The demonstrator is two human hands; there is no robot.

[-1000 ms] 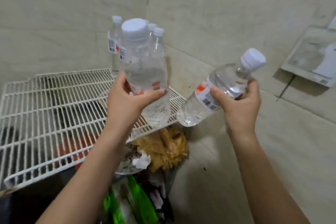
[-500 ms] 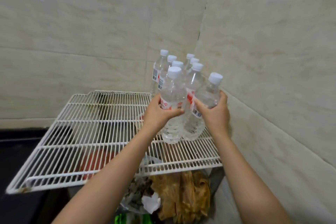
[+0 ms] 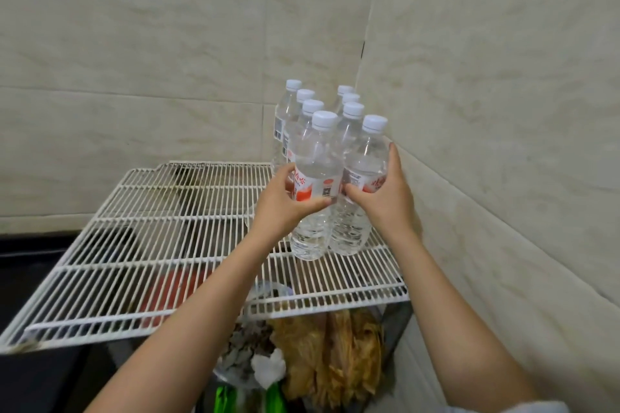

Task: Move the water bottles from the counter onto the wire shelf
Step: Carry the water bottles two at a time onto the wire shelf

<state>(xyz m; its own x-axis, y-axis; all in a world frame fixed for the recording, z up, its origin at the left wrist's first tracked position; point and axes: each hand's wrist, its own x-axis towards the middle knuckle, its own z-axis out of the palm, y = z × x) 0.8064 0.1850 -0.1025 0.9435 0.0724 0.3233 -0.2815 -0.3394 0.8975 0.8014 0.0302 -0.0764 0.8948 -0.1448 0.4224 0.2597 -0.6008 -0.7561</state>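
Head view looks down at a white wire shelf (image 3: 161, 231) beside a tiled wall (image 3: 503, 117). The left hand (image 3: 278, 206) wraps its fingers and thumb round the front left bottle (image 3: 315, 157), right over the red label. The right hand (image 3: 385, 198) holds the front right bottle (image 3: 365, 157) the same way. Both bottles stand up straight on the wires, side by side, near the shelf's far right corner. Six other bottles (image 3: 292, 107) stand in two rows just behind them, deep in that corner. A crumpled brown bag (image 3: 335, 355) lies under the shelf's near edge.

Eight upright capped bottles (image 3: 317, 184) on wire shelf (image 3: 167, 231)
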